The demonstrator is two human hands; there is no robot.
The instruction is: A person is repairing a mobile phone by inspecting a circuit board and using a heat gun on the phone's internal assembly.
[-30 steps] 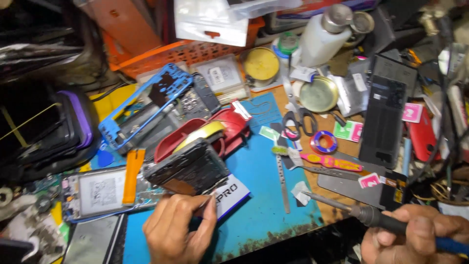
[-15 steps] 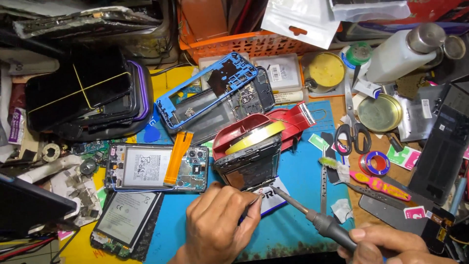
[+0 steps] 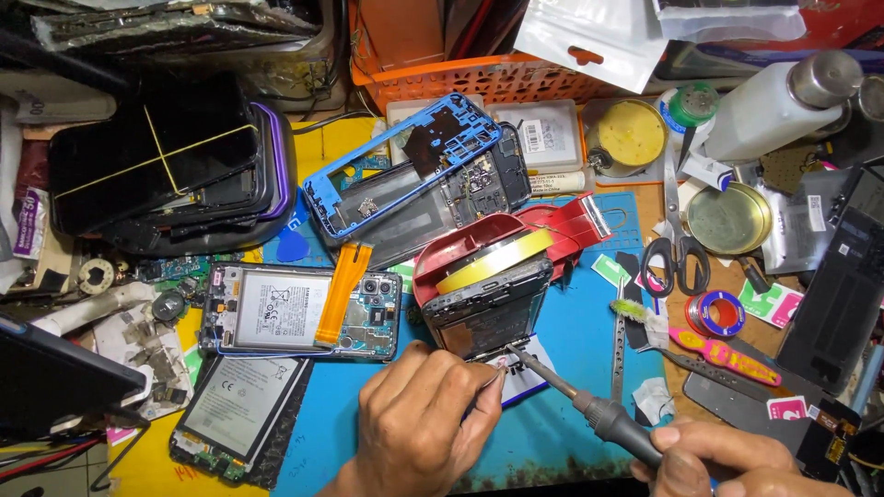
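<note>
Left hand (image 3: 419,419) fingers pinch something tiny, unclear, at the opened dark phone board (image 3: 486,313); right hand (image 3: 727,460), at 4 o'clock, fingers grip the black-handled soldering iron (image 3: 589,410), tip on its lower edge. Phone is open; soldering looks midway, reassembly left.

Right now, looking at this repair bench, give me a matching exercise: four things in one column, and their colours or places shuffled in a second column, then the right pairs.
Things:
1. phone frame
2. scissors
3. basket
4. soldering iron

Descriptions:
A. orange, at the back of the bench
B. held in the right hand, tip near the left hand
C. blue, lying over an opened phone
D. black handles, right of the red tape holder

Pairs: 1-C, 2-D, 3-A, 4-B
</note>
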